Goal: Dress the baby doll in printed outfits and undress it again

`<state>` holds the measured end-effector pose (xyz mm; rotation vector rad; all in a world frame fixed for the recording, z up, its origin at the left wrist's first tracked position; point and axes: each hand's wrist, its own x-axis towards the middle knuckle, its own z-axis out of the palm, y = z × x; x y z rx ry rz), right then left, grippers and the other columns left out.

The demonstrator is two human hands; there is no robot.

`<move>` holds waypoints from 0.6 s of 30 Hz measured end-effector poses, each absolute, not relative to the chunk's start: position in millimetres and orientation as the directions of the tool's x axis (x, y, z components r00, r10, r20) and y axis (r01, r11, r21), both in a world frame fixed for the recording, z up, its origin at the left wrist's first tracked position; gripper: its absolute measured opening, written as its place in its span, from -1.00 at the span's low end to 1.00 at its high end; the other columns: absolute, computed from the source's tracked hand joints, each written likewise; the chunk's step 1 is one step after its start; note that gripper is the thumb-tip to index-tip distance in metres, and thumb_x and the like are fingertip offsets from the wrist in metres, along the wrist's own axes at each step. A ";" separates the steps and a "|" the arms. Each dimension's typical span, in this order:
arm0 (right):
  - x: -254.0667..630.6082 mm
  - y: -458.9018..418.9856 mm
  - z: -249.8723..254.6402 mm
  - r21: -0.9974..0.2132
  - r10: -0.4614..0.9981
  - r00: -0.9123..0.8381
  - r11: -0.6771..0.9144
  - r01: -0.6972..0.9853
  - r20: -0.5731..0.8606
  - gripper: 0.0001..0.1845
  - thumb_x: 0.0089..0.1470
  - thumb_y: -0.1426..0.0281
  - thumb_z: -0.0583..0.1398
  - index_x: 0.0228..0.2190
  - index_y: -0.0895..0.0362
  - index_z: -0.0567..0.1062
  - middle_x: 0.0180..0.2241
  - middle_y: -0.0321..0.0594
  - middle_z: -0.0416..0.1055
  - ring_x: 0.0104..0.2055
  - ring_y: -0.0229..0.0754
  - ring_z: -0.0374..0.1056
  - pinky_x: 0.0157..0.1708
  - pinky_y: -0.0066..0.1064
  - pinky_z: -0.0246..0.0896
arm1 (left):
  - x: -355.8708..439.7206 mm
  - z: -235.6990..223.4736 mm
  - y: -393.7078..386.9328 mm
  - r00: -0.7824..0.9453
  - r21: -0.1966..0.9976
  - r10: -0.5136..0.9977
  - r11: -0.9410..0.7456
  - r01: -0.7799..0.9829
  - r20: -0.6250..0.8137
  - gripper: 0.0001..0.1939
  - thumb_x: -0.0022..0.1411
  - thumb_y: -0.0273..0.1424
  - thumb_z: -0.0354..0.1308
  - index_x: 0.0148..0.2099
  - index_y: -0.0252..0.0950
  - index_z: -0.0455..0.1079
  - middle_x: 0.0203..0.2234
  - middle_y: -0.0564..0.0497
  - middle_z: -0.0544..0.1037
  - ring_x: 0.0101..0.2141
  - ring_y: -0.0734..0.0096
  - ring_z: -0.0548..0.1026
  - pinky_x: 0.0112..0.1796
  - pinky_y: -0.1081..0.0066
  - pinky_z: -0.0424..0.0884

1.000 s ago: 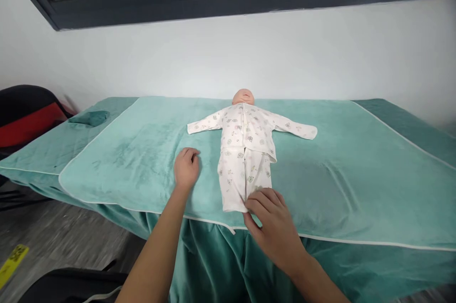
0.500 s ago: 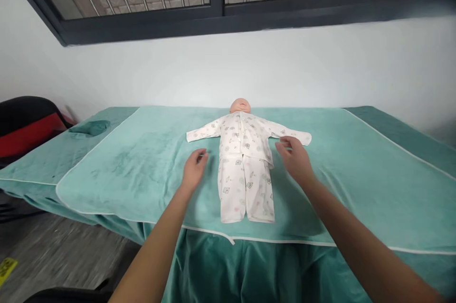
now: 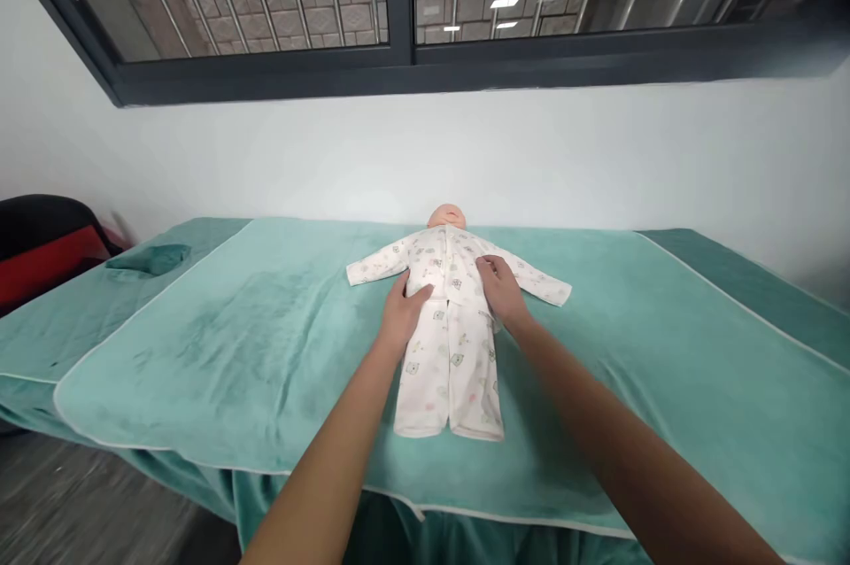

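Observation:
A baby doll (image 3: 447, 216) lies on its back on a teal towel (image 3: 266, 335), arms spread, dressed in a white printed shirt (image 3: 452, 262) and matching trousers (image 3: 452, 370). My left hand (image 3: 402, 310) rests on the doll's left side at the waist, fingers together and curled onto the cloth. Over on the other side of the torso, my right hand (image 3: 499, 289) lies on the shirt with its fingers bent down. Neither hand visibly holds anything apart from the cloth it touches.
The towel covers a long table (image 3: 744, 264) draped in darker teal, set against a white wall under a dark-framed window. A folded teal cloth (image 3: 150, 259) lies at the far left. A black and red chair (image 3: 40, 242) stands beyond the left end.
Both hands have moved inward and up onto the doll's torso; the right came from the trouser hem a second ago. The camera has tilted up a little.

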<state>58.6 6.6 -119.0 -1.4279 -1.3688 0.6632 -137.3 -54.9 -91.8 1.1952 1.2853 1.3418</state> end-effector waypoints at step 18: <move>88.6 0.8 -147.2 -0.979 0.937 0.341 0.000 0.204 0.071 -0.80 -0.05 0.18 0.26 -0.38 0.01 0.51 -0.50 -0.22 0.43 -0.48 -0.15 0.30 -0.40 -0.20 0.17 | -195.3 -204.3 -350.3 -0.437 0.922 0.893 0.252 0.294 -0.105 -0.82 0.14 -0.09 0.15 -0.31 0.09 0.57 -0.18 -0.08 0.60 -0.10 0.10 0.54 0.01 0.11 0.42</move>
